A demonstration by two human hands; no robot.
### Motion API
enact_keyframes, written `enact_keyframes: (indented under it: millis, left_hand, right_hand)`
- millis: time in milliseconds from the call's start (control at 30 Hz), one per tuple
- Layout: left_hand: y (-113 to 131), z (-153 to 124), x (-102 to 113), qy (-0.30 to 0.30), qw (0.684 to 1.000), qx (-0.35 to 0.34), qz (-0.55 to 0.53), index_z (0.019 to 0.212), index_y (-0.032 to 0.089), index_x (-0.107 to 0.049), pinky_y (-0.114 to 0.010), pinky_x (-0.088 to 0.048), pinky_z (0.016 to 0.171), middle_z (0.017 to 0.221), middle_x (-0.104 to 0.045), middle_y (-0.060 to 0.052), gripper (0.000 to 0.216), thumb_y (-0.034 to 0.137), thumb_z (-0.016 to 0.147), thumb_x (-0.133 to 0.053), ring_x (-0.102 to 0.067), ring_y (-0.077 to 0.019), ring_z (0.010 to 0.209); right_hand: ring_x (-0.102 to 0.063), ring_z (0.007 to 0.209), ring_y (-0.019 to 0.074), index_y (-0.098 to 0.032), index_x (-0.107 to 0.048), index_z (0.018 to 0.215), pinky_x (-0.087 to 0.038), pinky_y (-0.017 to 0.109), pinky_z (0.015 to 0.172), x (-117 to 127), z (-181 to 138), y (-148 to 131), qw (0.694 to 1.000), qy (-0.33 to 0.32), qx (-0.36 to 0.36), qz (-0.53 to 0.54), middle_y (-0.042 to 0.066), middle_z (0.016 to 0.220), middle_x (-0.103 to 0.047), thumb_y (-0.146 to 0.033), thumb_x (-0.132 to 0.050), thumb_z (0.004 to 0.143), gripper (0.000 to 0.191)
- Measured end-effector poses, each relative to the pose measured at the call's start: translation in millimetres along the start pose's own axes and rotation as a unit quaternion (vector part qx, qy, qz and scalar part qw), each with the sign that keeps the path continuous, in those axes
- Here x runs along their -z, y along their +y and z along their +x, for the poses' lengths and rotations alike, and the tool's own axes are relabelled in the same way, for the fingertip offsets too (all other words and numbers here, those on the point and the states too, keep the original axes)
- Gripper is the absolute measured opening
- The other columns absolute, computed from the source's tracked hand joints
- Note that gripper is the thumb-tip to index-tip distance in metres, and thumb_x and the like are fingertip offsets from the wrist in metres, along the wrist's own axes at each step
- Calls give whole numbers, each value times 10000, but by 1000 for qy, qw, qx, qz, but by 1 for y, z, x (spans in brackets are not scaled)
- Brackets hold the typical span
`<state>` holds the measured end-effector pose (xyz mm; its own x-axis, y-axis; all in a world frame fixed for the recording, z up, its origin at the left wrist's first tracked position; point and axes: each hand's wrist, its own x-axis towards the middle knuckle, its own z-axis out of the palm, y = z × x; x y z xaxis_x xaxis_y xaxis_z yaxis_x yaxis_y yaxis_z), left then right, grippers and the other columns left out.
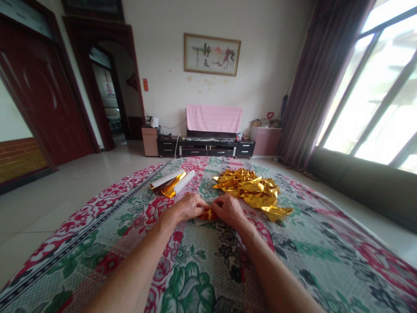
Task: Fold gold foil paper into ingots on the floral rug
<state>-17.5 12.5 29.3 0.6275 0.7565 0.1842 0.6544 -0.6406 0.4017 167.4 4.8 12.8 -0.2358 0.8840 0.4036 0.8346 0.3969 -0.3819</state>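
Observation:
My left hand [188,206] and my right hand [228,209] meet over a small piece of gold foil paper [207,214] on a floral cloth [202,265]. Both hands have their fingers curled and pinched on the foil piece, which shows only as a sliver between them. Right of my right hand lies a pile of folded gold foil pieces [252,188]. Beyond my left hand lie curled gold-and-white foil sheets [172,181], loosely rolled.
The floral cloth covers a wide round surface before me. Tiled floor [48,195] spreads to the left. A low dark TV cabinet [205,148] with a pink cover stands at the far wall. A dark bolster [365,182] lies under the window at right.

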Motion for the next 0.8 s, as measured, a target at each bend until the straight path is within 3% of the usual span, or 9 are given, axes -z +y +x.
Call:
enact_keyframes:
  millis: [200, 433, 800]
  left_hand:
    - [-2, 0, -1, 7, 1000, -1, 7, 848, 220, -733, -207, -314, 558, 608, -573, -15, 252, 290, 739, -517, -488, -121, 601]
    - [3, -1, 2, -6, 999, 40, -13, 979, 231, -696, -198, -367, 610, 700, -617, -14, 318, 275, 719, -517, -525, -127, 679]
    - [5, -1, 3, -24, 999, 30, 12, 927, 205, -710, -186, -349, 576, 645, -588, -6, 292, 266, 751, -486, -488, -105, 635]
  right_hand:
    - [-548, 686, 123, -177, -661, 676, -327, 195, 599, -3, 1, -3, 999, 9, -37, 5, 39, 709, -631, -272, -525, 749, 181]
    - [-532, 702, 120, -183, -652, 671, -342, 191, 630, -6, -2, 3, 999, 25, 1, 32, 22, 692, -602, -264, -552, 746, 149]
    - [-514, 723, 116, -184, -641, 694, -349, 188, 646, -9, -4, 3, 999, 32, 16, 34, 14, 707, -577, -232, -567, 755, 108]
